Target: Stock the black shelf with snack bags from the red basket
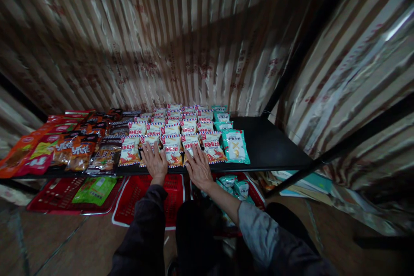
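Note:
Rows of white snack bags with red lettering stand on a black shelf. My left hand lies with fingers spread against a front-row bag, left of centre. Fingers apart, my right hand rests on another front bag a little further right. Neither hand grips a bag; both are open. To the right of these rows is a column of teal and white snack bags. The lower parts of the bags under my hands are hidden.
Dark potato-snack bags, orange-black bags and red packets fill the shelf's left. Below are red baskets, one with a green bag, another with teal bags. Black posts and striped sheeting surround the shelf.

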### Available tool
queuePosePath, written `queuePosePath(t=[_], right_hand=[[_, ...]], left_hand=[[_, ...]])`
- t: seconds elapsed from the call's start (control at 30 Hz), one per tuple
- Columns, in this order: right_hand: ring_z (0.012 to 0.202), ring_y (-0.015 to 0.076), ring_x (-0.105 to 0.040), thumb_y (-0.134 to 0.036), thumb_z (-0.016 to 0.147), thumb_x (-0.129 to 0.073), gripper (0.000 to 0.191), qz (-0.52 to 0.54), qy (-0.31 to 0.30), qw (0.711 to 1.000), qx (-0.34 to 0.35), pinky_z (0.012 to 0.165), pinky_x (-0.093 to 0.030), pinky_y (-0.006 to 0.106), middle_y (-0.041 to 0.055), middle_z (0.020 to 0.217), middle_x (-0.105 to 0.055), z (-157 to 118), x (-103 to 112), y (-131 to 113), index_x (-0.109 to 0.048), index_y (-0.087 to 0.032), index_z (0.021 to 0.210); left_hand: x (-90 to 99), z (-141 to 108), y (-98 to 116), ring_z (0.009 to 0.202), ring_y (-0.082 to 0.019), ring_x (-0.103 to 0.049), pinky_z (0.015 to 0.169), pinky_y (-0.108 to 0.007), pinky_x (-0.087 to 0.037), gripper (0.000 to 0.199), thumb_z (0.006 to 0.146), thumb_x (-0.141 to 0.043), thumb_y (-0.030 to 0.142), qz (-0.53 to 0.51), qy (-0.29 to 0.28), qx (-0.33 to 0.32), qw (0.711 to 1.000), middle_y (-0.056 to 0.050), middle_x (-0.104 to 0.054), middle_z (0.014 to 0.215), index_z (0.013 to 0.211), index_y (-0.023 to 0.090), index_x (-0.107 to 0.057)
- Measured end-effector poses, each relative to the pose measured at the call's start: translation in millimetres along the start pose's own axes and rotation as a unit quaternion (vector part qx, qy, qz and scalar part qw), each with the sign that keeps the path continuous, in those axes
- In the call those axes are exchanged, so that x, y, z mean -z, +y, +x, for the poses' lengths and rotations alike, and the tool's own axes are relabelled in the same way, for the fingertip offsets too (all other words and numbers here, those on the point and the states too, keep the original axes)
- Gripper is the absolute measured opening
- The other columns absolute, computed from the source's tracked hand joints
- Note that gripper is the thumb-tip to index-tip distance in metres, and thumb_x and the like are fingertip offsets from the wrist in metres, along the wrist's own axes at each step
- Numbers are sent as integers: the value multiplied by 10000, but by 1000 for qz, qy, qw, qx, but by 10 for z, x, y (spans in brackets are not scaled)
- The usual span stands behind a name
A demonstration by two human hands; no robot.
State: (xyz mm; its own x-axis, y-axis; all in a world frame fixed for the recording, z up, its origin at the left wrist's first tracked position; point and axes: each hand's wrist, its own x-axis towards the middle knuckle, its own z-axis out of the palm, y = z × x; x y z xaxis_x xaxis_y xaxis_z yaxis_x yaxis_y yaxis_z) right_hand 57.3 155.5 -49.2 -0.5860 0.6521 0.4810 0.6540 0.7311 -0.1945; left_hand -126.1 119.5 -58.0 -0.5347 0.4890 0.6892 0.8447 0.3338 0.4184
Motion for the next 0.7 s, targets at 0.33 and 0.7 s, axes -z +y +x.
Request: queuePosePath(t=[0.33, 0.7], right_hand=[[1422, 284, -51, -220, 907, -405, 545, 24, -10, 999, 27, 1111, -190, 533, 72, 1551, -106, -130, 59, 93, -283, -241, 1437], [1423, 264, -38, -212, 899, -402, 616, 66, -1, 995, 75, 1121, -239, 503, 104, 1551, -76, -382, 98, 137, -167, -162, 1466]], left_hand=[[62, -47, 3, 1420, -283, -59, 1117, -550, -95, 503, 900, -379, 340, -12, 17, -23, 1000, -189, -276, 1485, 1342, 108, -441], [120, -238, 384, 1422, -276, -31, 1118, -541, -94, 505, 902, -351, 324, -47, -1, -27, 999, -196, -253, 1492, 1341, 87, -435]])
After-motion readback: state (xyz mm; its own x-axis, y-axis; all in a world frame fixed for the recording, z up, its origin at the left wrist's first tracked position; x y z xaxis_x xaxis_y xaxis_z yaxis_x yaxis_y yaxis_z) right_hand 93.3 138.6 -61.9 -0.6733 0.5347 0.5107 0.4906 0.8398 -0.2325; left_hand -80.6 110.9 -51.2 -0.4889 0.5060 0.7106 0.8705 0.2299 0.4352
